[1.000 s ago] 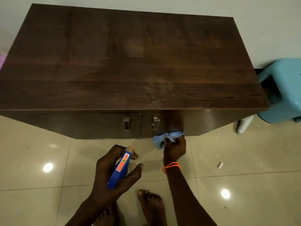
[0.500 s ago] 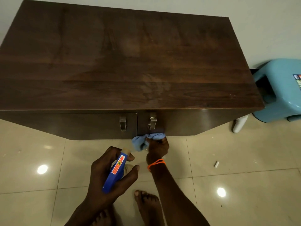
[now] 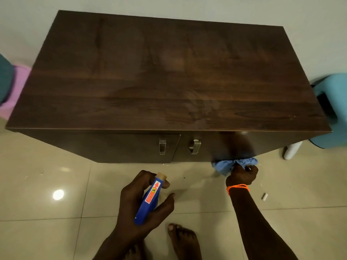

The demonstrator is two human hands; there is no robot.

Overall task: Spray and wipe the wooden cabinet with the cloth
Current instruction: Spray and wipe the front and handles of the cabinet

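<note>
A dark wooden cabinet point(image 3: 169, 77) with two doors and metal handles stands against the wall. My right hand point(image 3: 242, 175), with an orange band on its wrist, grips a crumpled blue cloth point(image 3: 231, 164) and presses it against the bottom edge of the right door. My left hand point(image 3: 142, 203) holds a blue spray bottle point(image 3: 150, 197) with a red label above the floor in front of the cabinet, nozzle pointing toward the doors.
A light blue plastic stool point(image 3: 334, 109) stands right of the cabinet. Pink and teal fabric point(image 3: 13, 87) lies at its left. A small white piece point(image 3: 264, 196) and crumbs lie on the glossy tiled floor. My bare feet point(image 3: 184, 239) stand below.
My right hand slid the cloth left toward the handles, then back right along the bottom of the right door. The left hand kept the bottle roughly in place.
</note>
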